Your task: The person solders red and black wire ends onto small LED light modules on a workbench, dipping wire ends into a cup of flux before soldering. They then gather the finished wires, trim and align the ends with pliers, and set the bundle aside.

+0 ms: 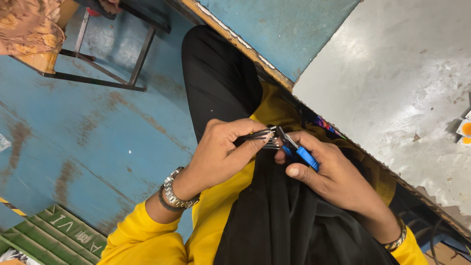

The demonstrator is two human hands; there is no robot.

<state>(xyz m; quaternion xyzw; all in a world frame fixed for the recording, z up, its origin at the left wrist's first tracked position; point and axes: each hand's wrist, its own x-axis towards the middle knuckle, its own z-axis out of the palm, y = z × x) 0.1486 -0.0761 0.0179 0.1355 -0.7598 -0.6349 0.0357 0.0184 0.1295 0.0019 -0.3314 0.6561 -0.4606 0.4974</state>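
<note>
We are in the middle of cutting or trimming, as far as we can judge: our left hand (pixel 221 154), left of centre in the frame, is closed around a small bundle of thin wires (pixel 262 139), pinching them between thumb and fingers so the ends point toward the right. Our right hand (pixel 326 172), just right of centre, is wrapped around the blue handles of a small pair of cutters (pixel 294 148), whose dark nose touches the wire ends where the two hands meet. The bundle sits over our lap, above the black cloth (pixel 289 216). The next move seems to call for a steady left grip and the nose set squarely on one wire before we squeeze.
</note>
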